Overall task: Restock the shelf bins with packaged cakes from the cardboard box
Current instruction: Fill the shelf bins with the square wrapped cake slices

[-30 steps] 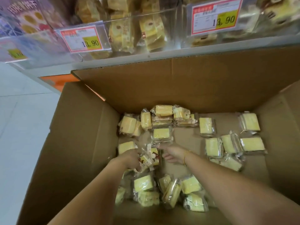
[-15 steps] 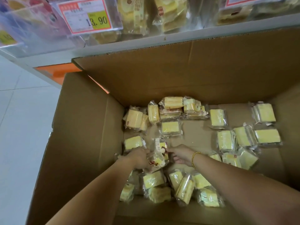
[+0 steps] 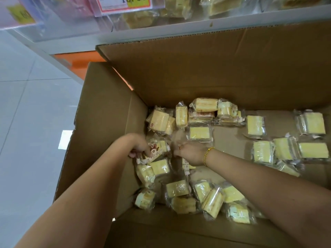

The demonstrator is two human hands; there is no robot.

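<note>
A big open cardboard box (image 3: 107, 122) stands on the floor under the shelf. Several packaged cakes (image 3: 199, 134), yellow slabs in clear wrap, lie scattered over its bottom. My left hand (image 3: 138, 146) is down at the box's left wall, closed on a small bunch of packs with a red-and-white label (image 3: 155, 152). My right hand (image 3: 190, 154), with a gold bracelet on the wrist, hovers just right of it. Its fingers curl over one pack (image 3: 186, 165) whose white edge pokes out below the palm. Clear shelf bins (image 3: 172, 11) with cakes run along the top.
A price tag (image 3: 125, 2) hangs on the bin front above the box. More packs (image 3: 286, 149) lie at the box's right side. The box's far flap (image 3: 215, 56) stands up against the shelf edge. Pale floor tiles (image 3: 32, 113) lie to the left.
The view has tilted down and in toward the box. My hands, joined on one pack before, have come apart; the left has shifted toward the left wall with its bunch.
</note>
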